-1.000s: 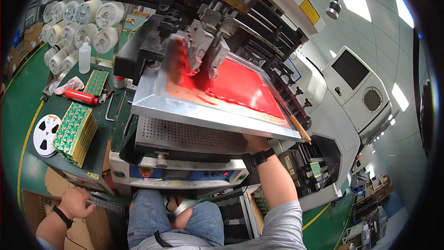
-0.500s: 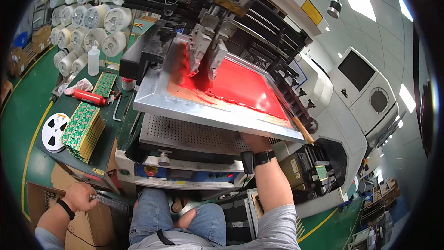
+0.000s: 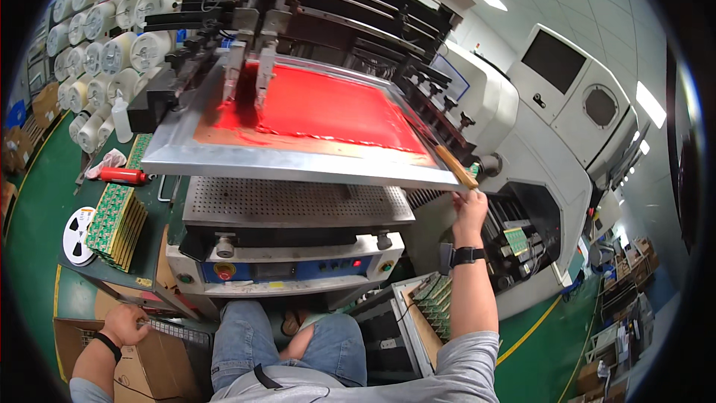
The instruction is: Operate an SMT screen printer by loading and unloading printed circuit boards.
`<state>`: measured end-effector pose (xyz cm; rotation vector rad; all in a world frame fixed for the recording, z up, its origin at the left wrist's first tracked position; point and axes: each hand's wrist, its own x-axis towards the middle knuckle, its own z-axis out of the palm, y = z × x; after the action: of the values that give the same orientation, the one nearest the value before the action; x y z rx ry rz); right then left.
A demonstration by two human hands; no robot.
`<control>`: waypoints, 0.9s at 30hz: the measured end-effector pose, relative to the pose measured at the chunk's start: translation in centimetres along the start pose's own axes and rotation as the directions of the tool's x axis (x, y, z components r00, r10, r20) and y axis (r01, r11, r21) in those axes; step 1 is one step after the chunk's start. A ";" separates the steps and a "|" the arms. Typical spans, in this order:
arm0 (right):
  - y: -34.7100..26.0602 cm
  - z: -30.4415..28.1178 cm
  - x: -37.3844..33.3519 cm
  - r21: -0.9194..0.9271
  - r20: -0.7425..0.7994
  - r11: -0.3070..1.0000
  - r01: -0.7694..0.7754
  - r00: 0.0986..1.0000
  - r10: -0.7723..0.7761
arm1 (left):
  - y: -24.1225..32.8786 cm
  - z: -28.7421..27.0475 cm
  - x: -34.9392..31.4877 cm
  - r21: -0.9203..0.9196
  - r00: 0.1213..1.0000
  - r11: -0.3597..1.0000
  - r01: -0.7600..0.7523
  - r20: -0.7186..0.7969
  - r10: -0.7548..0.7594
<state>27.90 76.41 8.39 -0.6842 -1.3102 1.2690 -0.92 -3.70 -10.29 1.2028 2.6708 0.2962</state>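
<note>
Printing screen: the metal-framed screen (image 3: pixel 298 167) lies tilted above a perforated metal plate (image 3: pixel 268 201), its front right corner directly above the right hand.
Red ink: a thick layer (image 3: pixel 335 104) covers much of the mesh, well beyond the right hand's fingers.
Wooden handle: it (image 3: pixel 453 164) lies slanted along the screen's right edge, its near end just above the right hand.
Right hand: the hand (image 3: pixel 470 213) reaches up with bent fingers at that corner; whether they grip the frame or the handle I cannot tell.
Squeegee holders: two upright metal blocks (image 3: pixel 233 75) stand over the screen's left part.
Control panel: a blue strip with a red knob (image 3: pixel 224 272) sits below the plate.
Left hand: well apart from the screen, the hand (image 3: pixel 125 325) is curled over a cardboard box (image 3: pixel 160 366), its fingertips at the end of a dark gridded strip (image 3: pixel 177 330); its grip is unclear.
Bench: at left, the bench (image 3: pixel 155 237) carries stacked green circuit boards (image 3: pixel 119 231), a white reel (image 3: pixel 77 237) and a red cylinder (image 3: pixel 123 175).
</note>
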 end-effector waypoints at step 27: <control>8.7 -6.1 -4.0 -0.309 0.223 0.879 -0.363 0.871 0.438 | 3.6 -15.6 7.9 0.065 0.838 0.861 0.504 -0.275 -0.471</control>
<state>31.98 76.57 -2.19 -1.0308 -1.6487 1.5960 -7.56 3.01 4.84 0.4866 3.1405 0.1940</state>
